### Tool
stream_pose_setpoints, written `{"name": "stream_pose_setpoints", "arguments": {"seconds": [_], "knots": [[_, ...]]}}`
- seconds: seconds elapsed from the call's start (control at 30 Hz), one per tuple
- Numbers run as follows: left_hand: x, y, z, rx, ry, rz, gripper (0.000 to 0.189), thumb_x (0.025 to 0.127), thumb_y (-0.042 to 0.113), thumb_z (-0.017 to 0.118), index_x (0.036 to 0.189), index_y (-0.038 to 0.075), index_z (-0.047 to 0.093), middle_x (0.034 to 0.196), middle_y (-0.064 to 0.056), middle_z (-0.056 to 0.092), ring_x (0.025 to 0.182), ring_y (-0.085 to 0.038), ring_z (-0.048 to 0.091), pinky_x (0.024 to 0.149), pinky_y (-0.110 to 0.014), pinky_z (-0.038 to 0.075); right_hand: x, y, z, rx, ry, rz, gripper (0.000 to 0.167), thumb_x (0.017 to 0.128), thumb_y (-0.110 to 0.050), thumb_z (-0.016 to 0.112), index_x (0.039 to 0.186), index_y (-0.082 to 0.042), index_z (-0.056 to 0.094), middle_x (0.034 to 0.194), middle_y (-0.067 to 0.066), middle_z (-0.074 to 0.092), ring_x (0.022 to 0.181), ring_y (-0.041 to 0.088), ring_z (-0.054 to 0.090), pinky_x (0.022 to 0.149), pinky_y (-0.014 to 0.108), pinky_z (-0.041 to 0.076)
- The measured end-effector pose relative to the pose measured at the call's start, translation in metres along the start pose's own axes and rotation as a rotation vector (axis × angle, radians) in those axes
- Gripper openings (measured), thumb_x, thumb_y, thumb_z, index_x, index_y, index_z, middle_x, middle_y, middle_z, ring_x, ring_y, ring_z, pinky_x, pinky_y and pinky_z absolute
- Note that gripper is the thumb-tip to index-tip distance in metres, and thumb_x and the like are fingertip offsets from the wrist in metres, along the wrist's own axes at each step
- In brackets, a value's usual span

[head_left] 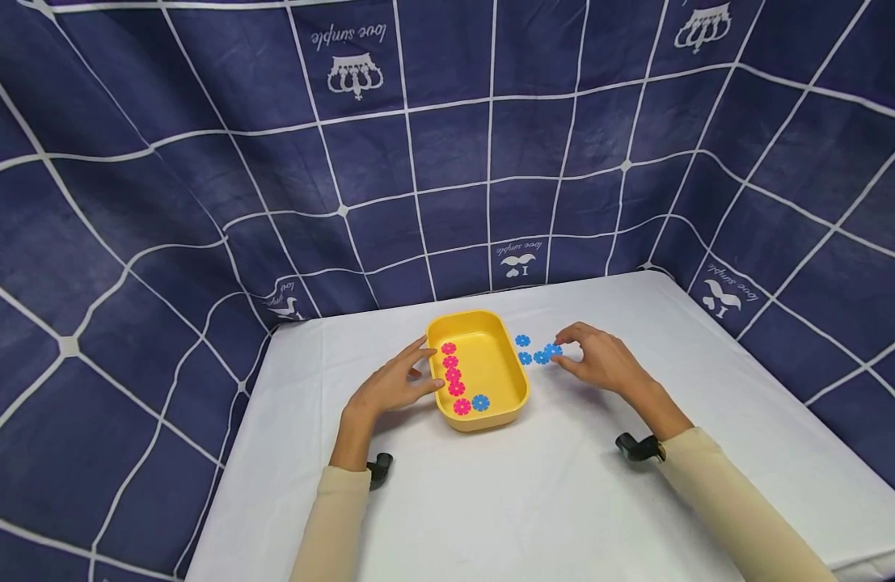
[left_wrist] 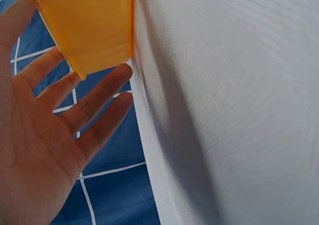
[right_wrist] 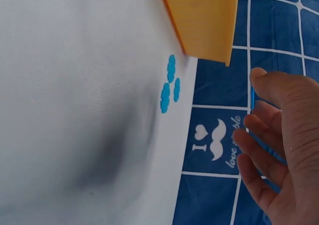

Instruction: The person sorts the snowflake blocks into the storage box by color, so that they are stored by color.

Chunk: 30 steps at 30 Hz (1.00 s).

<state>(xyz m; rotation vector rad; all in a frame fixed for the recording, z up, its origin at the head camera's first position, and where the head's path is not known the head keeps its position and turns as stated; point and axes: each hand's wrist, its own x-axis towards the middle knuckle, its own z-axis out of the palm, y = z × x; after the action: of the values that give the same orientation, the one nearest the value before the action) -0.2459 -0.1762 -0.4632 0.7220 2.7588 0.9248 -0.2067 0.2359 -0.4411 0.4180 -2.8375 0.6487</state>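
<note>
My right hand (head_left: 600,356) pinches a blue flower-shaped piece (head_left: 553,351) between thumb and forefinger; in the right wrist view only its thin blue edge (right_wrist: 252,98) shows. Close beside it, blue flower pieces (head_left: 523,341) lie on the table, right of a yellow tray (head_left: 516,364). Several pink flower pieces (head_left: 453,375) form a column along the tray's left inner side, and one blue flower piece (head_left: 479,402) sits by the lowest pink one. Fingers spread, my left hand (head_left: 392,384) rests at the tray's left rim. In the left wrist view those fingers (left_wrist: 92,108) are fairly straight.
A white cloth (head_left: 534,493) covers the table. Dark blue curtains (head_left: 454,153) with white grid lines stand behind it and at both sides. A black wrist camera (head_left: 639,447) is strapped to the right wrist, and another (head_left: 379,469) to the left.
</note>
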Motion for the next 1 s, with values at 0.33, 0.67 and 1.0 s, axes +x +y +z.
{"name": "stream_pose_setpoints", "arguments": {"seconds": [0.33,0.67,1.0], "knots": [[0.000,0.001,0.001,-0.008,-0.004,-0.021,0.077,0.095,0.057,0.076,0.159,0.021,0.054,0.178,0.005,0.026,0.125,-0.025,0.067,0.109,-0.054,0.054,0.000,-0.005,-0.010,-0.012,0.020,0.014,0.039,0.095,-0.032,0.085,0.123,-0.007,0.076,0.127,0.014,0.074,0.116,0.038,0.072,0.097,0.057,0.061],[0.001,0.000,0.001,-0.008,-0.002,-0.016,0.076,0.096,0.057,0.076,0.160,0.022,0.054,0.178,0.005,0.026,0.125,-0.024,0.067,0.108,-0.055,0.054,0.001,-0.009,-0.016,-0.014,0.035,0.005,0.039,0.094,-0.033,0.086,0.123,-0.008,0.077,0.126,0.012,0.075,0.115,0.035,0.073,0.096,0.056,0.061],[0.001,0.001,0.001,-0.006,-0.004,-0.033,0.077,0.095,0.058,0.075,0.160,0.023,0.054,0.178,0.006,0.026,0.126,-0.024,0.067,0.109,-0.055,0.054,0.001,-0.012,-0.014,-0.009,0.035,0.000,0.040,0.094,-0.035,0.085,0.123,-0.009,0.076,0.127,0.011,0.075,0.115,0.036,0.073,0.095,0.055,0.062]]}}
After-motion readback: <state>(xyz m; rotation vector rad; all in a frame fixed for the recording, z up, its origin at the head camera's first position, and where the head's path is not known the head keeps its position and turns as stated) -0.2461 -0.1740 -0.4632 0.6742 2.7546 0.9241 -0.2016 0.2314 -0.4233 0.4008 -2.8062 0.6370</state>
